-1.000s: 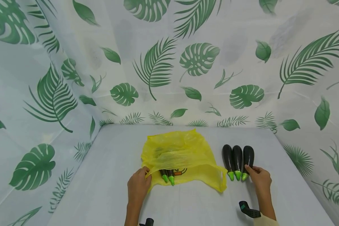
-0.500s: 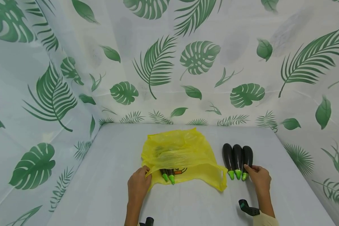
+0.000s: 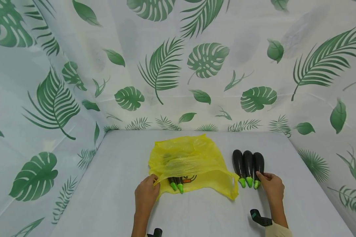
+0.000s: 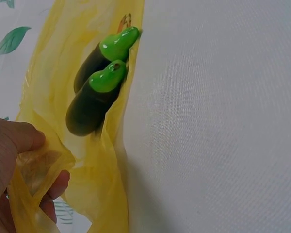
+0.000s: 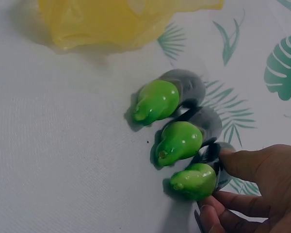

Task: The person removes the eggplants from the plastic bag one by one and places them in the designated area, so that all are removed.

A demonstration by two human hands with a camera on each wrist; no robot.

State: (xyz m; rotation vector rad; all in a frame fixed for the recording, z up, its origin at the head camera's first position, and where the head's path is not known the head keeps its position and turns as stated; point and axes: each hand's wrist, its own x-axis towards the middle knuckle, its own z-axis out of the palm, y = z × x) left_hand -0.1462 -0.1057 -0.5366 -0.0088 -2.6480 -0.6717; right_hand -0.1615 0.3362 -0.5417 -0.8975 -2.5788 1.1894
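A yellow plastic bag (image 3: 192,148) lies flat in the middle of the table, its mouth facing me. Two eggplants with green stem ends (image 4: 94,102) poke out of that mouth; the rest of them is under the film. My left hand (image 3: 146,194) pinches the bag's edge at its left corner and lifts it slightly. On the right, three dark eggplants (image 3: 248,164) lie side by side with their green ends toward me. My right hand (image 3: 271,187) grips the rightmost eggplant (image 5: 196,179) near its green end, thumb on one side and fingers on the other.
The white table (image 3: 118,154) stretches to a leaf-printed curtain (image 3: 166,108) at the back and sides. A bag handle loop (image 3: 233,187) reaches close to the leftmost loose eggplant. Black wrist devices (image 3: 260,219) sit on both forearms.
The rightmost eggplant has shifted slightly left, toward its neighbour, with my right hand on it. My left hand stays at the bag's edge.
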